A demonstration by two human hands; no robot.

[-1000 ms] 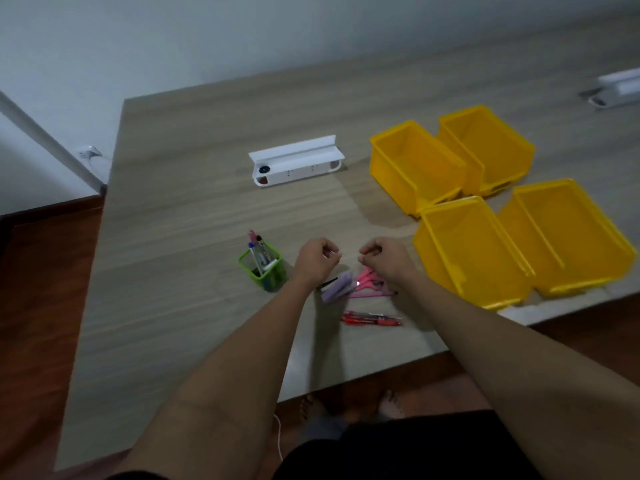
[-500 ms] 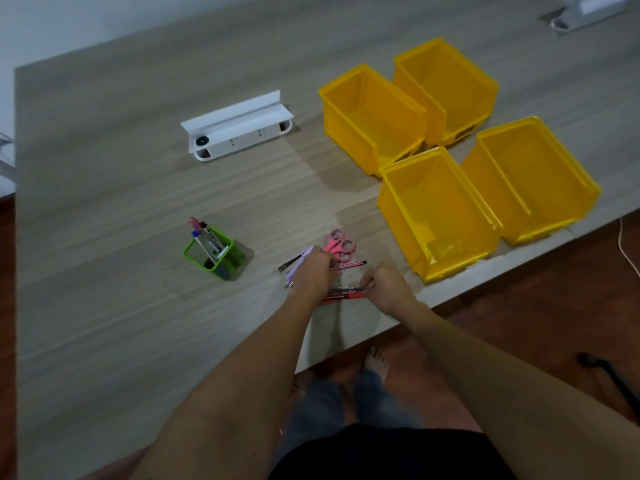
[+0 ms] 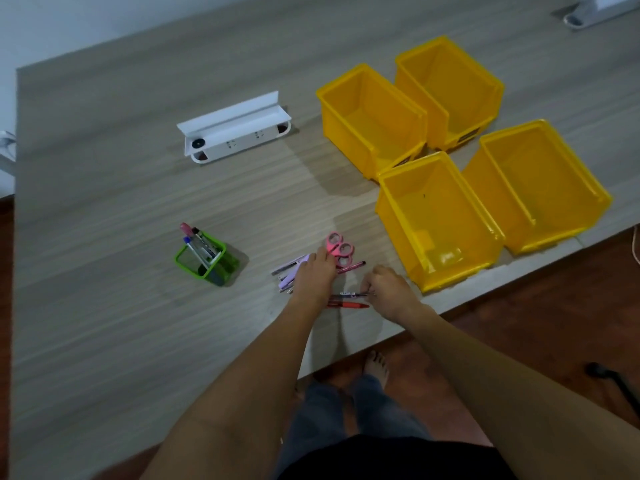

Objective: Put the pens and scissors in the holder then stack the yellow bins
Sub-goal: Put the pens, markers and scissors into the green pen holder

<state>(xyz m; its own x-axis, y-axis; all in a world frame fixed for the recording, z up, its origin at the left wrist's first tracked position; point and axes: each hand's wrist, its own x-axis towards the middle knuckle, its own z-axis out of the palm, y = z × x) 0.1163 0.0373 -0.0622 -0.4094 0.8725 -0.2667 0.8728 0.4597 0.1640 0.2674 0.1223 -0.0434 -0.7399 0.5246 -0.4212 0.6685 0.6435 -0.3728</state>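
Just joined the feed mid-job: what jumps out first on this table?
Four open yellow bins cluster unstacked at the table's far right. Near the front edge, the left hand and right hand work over loose pens and pink scissors. To their left stands a green holder, some pens already inside.

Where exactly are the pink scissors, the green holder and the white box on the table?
pink scissors [image 3: 340, 250], head view, on the handle loops.
green holder [image 3: 183, 255], head view, on the near-left rim.
white box [image 3: 239, 142], head view, on its front face with the sockets.
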